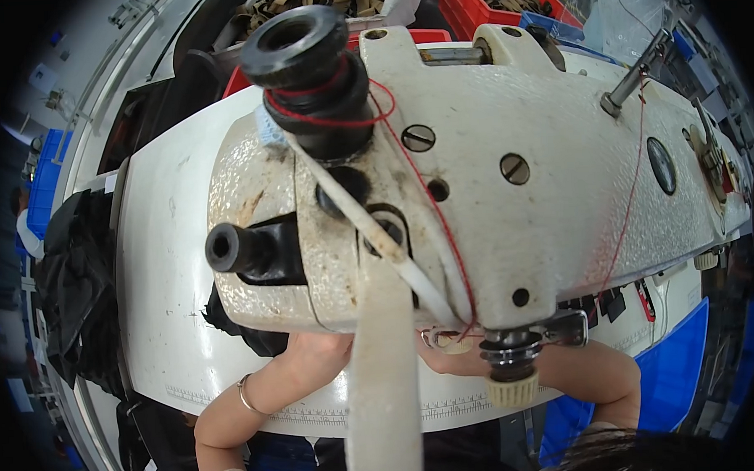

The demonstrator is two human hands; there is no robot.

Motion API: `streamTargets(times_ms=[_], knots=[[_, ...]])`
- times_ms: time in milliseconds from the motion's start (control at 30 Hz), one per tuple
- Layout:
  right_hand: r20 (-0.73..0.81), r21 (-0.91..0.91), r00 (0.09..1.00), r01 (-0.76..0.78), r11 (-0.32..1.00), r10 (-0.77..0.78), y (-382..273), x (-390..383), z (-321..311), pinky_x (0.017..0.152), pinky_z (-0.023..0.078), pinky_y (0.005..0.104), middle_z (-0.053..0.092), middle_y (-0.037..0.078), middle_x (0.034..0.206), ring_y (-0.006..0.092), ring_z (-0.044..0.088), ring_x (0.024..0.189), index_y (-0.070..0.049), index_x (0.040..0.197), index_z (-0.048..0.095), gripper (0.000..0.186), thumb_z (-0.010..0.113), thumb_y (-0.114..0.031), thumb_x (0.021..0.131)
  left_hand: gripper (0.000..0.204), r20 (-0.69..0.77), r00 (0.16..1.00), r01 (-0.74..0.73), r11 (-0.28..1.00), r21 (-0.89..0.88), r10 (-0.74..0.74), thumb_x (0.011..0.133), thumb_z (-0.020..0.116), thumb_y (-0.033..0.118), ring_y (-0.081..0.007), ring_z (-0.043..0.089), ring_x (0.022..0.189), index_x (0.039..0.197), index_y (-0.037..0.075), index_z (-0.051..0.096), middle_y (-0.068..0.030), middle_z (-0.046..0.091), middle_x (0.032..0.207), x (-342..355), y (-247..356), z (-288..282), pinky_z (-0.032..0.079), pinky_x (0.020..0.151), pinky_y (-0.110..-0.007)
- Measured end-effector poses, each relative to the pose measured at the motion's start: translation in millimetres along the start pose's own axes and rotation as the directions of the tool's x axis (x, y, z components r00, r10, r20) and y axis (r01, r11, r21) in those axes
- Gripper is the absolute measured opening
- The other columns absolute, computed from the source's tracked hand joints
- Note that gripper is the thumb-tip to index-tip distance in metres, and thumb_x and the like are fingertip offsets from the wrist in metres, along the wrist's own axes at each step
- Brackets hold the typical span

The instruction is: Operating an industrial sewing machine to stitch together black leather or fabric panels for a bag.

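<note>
A white sewing machine head (477,223) fills the middle of the view and covers most of both hands. Below its left end, my left hand (319,353) shows only its back and wrist, with a bracelet on the forearm; its fingers are hidden. Dark cloth (251,329) lies on the table right beside that hand. My right hand (450,360) reaches in under the machine near the ridged tension knob (512,389), its fingers hidden too. Red thread (429,178) runs over the machine from a black post (316,95). What either hand touches cannot be seen.
The white table (164,270) has a printed ruler along its near edge. Black fabric (80,282) hangs at the left. Red crate (502,7) and a white bag with brown strap pieces (325,2) stand behind. A blue bin (673,374) is at the right.
</note>
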State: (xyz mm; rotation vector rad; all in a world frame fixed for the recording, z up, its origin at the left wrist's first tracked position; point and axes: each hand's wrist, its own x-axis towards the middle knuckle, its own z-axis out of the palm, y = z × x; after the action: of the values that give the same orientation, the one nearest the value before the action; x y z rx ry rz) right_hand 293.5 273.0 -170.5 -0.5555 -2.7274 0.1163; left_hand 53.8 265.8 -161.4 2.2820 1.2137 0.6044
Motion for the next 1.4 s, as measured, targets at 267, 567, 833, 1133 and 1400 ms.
streamTargets(times_ms=[267, 567, 833, 1133, 1400], knots=[[-0.050, -0.113, 0.997, 0.056, 0.992, -0.062, 0.4, 0.2, 6.6, 0.053, 0.053, 0.0305, 0.059, 0.009, 0.080, 0.0214, 0.061, 0.073, -0.009, 0.057, 0.060, 0.008, 0.060, -0.017, 0.053, 0.035, 0.132, 0.988, 0.093, 0.990, -0.109, -0.078, 0.082, 0.051, 0.014, -0.0331, 0.061, 0.089, 0.112, -0.003, 0.054, -0.0193, 0.060, 0.105, 4.5, -2.3, -3.4, 0.051, 0.077, -0.040], [0.060, 0.053, 0.998, -0.003, 0.999, 0.000, -0.6, 4.1, -16.6, 0.042, 0.050, 0.0301, 0.058, 0.007, 0.074, 0.0191, 0.061, 0.067, -0.008, 0.056, 0.056, 0.009, 0.062, -0.014, 0.058, 0.030, 0.021, 0.995, -0.095, 0.976, 0.194, 0.093, 0.070, 0.056, 0.009, -0.0297, 0.062, 0.079, 0.098, -0.001, 0.060, -0.0162, 0.060, 0.091, 9.7, 22.7, 4.3, 0.050, 0.069, -0.042], [0.023, 0.003, 1.000, -0.016, 1.000, 0.016, -3.7, 0.9, -21.1, 0.036, 0.042, 0.0302, 0.053, 0.004, 0.064, 0.0156, 0.054, 0.060, -0.009, 0.063, 0.056, 0.013, 0.064, -0.015, 0.055, 0.026, -0.126, 0.968, -0.160, 0.922, 0.353, 0.217, 0.058, 0.062, 0.007, -0.0226, 0.055, 0.067, 0.084, 0.004, 0.063, -0.0052, 0.054, 0.074, 17.8, 43.7, -7.3, 0.043, 0.056, -0.036], [-0.236, 0.163, 0.965, -0.077, 0.984, 0.115, -5.4, 10.2, -19.6, 0.045, 0.047, 0.0288, 0.056, 0.001, 0.076, 0.0167, 0.054, 0.070, -0.011, 0.080, 0.061, 0.012, 0.064, -0.013, 0.068, 0.030, -0.188, 0.973, -0.101, 0.979, 0.177, 0.134, 0.058, 0.063, 0.005, -0.0264, 0.058, 0.076, 0.088, 0.004, 0.064, -0.0072, 0.058, 0.082, 19.4, 47.1, -10.6, 0.047, 0.062, -0.037], [-0.076, 0.212, 0.982, -0.155, 0.965, 0.175, -6.6, 5.1, -23.7, 0.045, 0.047, 0.0285, 0.056, 0.002, 0.073, 0.0165, 0.053, 0.070, -0.007, 0.080, 0.061, 0.018, 0.063, -0.011, 0.063, 0.030, -0.142, 0.960, -0.184, 0.925, 0.334, 0.242, 0.059, 0.063, 0.006, -0.0234, 0.058, 0.076, 0.089, 0.005, 0.064, -0.0068, 0.058, 0.082, 19.0, 45.0, -10.9, 0.046, 0.059, -0.032]])
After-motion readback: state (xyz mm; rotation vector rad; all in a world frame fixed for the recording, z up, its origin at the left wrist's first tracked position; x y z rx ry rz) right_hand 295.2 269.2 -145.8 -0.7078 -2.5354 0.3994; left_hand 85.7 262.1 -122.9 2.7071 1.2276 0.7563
